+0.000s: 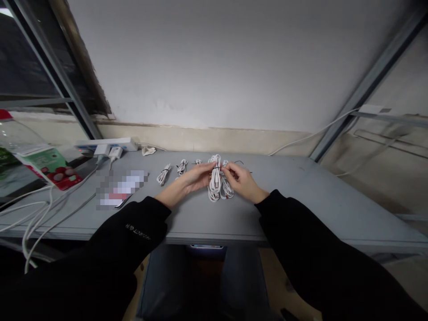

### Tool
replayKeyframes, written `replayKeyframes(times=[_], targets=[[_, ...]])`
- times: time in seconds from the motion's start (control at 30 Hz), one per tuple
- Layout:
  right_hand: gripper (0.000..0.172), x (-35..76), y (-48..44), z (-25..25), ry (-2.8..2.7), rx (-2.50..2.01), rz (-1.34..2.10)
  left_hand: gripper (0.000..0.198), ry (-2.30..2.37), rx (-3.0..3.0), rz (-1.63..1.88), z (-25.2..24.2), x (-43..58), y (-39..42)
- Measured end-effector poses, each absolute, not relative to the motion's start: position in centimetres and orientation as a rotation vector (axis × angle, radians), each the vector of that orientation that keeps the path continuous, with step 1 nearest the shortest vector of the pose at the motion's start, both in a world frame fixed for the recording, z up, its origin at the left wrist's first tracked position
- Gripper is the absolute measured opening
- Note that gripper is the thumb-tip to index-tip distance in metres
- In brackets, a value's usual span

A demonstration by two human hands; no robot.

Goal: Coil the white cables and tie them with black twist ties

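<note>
Between my two hands is a coiled white cable point(215, 182), upright, with a thin black twist tie point(216, 168) around its middle. My left hand point(200, 176) holds the coil from its left side, the thumb near the tie. At the right, my right hand point(241, 180) pinches the end of the twist tie with thumb and fingertips. Another white cable bundle point(228, 191) lies on the table just behind and right of the held one, partly hidden. Left of my hands rest several tied cable bundles, among them one bundle point(163, 174) and a smaller one point(182, 166).
A phone point(125, 189), blurred out, lies on the grey table point(207, 223) at the left. Behind it is a power strip point(107, 143) with plugs and trailing white cords. A green and red package point(50, 166) and a clear bottle point(16, 133) stand far left. Metal posts flank the table.
</note>
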State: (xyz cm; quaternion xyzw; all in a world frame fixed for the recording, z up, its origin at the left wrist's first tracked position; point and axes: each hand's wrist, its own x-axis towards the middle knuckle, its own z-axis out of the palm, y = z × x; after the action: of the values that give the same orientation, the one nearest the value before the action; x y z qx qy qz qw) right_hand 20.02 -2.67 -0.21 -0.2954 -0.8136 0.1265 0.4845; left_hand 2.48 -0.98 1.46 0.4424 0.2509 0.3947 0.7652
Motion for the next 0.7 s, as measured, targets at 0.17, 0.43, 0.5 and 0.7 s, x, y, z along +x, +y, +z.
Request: replayKeyframes(times=[0.17, 0.43, 0.5, 0.7], targets=[[0.026, 20.1, -2.5, -0.5, -1.940, -0.733, 0.369, 0.016, 0.607, 0.960, 0.895, 1.8, 2.5, -1.0], [0.025, 19.8, -2.0, -1.3, -1.790, -0.711, 0.754, 0.017, 0.646, 0.981, 0.917, 1.8, 2.5, -0.9], [0.029, 19.6, -1.8, -1.5, -1.732, -0.740, 0.901, 0.018, 0.650, 0.995, 0.917, 1.8, 2.4, -0.8], [0.029, 19.5, -1.7, -1.7, -1.719, -0.751, 0.825, 0.014, 0.618, 1.005, 0.903, 1.6, 2.4, -0.8]])
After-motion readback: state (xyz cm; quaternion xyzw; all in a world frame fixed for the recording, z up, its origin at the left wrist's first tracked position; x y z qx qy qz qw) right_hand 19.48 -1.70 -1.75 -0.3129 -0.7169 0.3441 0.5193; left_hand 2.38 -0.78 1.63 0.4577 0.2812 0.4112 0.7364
